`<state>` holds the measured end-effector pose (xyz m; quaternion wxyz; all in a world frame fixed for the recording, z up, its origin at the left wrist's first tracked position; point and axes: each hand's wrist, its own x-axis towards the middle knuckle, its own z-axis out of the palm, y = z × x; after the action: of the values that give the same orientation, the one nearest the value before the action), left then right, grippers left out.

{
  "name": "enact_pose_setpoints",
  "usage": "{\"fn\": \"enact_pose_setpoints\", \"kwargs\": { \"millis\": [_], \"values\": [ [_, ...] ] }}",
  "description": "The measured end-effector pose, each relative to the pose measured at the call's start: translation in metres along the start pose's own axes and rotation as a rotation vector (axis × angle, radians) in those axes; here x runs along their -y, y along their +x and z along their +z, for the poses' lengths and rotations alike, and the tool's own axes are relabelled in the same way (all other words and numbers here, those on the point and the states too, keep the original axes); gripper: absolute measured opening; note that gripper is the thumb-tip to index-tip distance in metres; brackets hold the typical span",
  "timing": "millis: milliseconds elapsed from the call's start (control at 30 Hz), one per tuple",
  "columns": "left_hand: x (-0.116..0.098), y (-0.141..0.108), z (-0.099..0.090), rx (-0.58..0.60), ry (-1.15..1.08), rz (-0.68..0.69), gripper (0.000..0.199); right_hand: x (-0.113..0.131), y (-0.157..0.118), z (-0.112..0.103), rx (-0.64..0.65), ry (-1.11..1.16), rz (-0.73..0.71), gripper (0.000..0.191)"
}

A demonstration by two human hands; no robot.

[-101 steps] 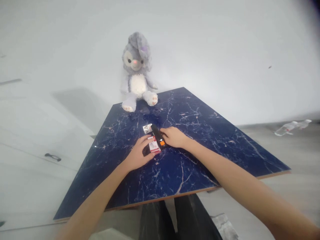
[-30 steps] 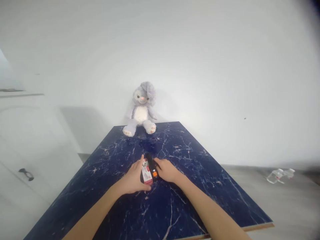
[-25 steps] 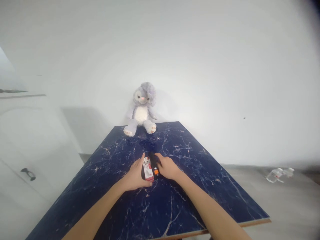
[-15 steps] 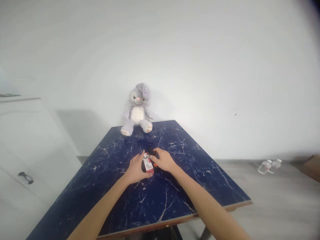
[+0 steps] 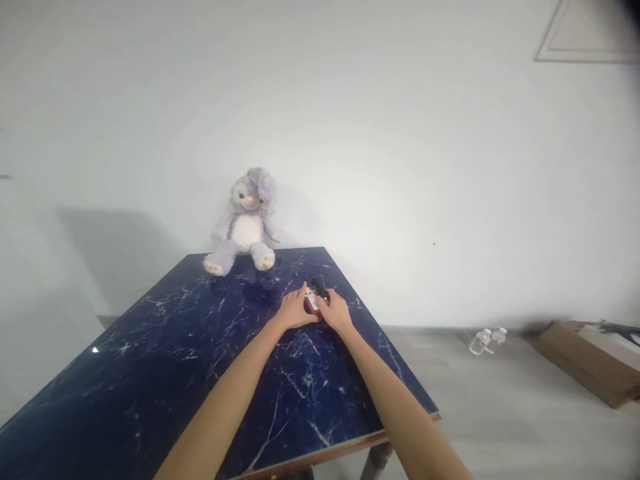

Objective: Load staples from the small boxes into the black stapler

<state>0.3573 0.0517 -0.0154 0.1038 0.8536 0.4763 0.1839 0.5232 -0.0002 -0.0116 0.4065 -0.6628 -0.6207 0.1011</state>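
A small red-and-white box (image 5: 313,302) is held between the thumb and fingers of my left hand (image 5: 293,310), low over the right part of the dark blue marbled table (image 5: 170,347). Against the box's right side is a black object with orange parts (image 5: 319,287), its kind too small to make out. My right hand (image 5: 338,312) is closed around that object's near end, thumb towards the box. Whether the box touches the tabletop is hard to tell.
A grey-and-white plush toy (image 5: 249,223) sits at the table's back edge, by the white wall (image 5: 380,133). On the floor to the right are clear plastic bottles (image 5: 481,341) and a brown cardboard box (image 5: 580,357).
My view has turned right, so the plush toy and table appear further left. Both hands have moved right across the table with the box and the black-and-orange object.
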Motion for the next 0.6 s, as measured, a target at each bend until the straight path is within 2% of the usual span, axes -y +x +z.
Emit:
{"fn": "enact_pose_setpoints", "kwargs": {
  "millis": [100,200,300,367,433,500,533,600],
  "values": [
    [-0.01,0.025,0.007,0.065,-0.049,0.034,0.13,-0.014,0.005,-0.003,-0.102,0.03,0.092,0.036],
    [-0.014,0.031,0.013,0.081,-0.058,0.021,0.133,-0.016,0.004,0.001,-0.181,0.023,0.131,0.042],
    [-0.013,0.02,0.015,0.005,-0.066,0.035,0.134,-0.016,0.003,0.002,-0.288,0.077,0.16,0.045],
    [-0.004,0.008,0.006,-0.108,-0.091,0.073,0.124,-0.02,0.001,-0.001,-0.347,0.117,0.197,0.041],
    [0.02,-0.008,-0.013,-0.293,-0.093,0.115,0.099,-0.026,-0.003,-0.007,-0.39,0.117,0.24,0.046],
    [0.061,-0.029,-0.04,-0.426,-0.041,0.11,0.078,-0.031,-0.007,-0.013,-0.439,0.111,0.281,0.052],
    [0.086,-0.041,-0.054,-0.529,-0.03,0.01,0.073,-0.033,-0.008,-0.015,-0.461,0.108,0.299,0.054],
    [0.139,-0.071,-0.082,-0.72,-0.051,-0.318,0.065,-0.033,-0.01,-0.017,-0.477,0.109,0.311,0.055]
  ]
}}
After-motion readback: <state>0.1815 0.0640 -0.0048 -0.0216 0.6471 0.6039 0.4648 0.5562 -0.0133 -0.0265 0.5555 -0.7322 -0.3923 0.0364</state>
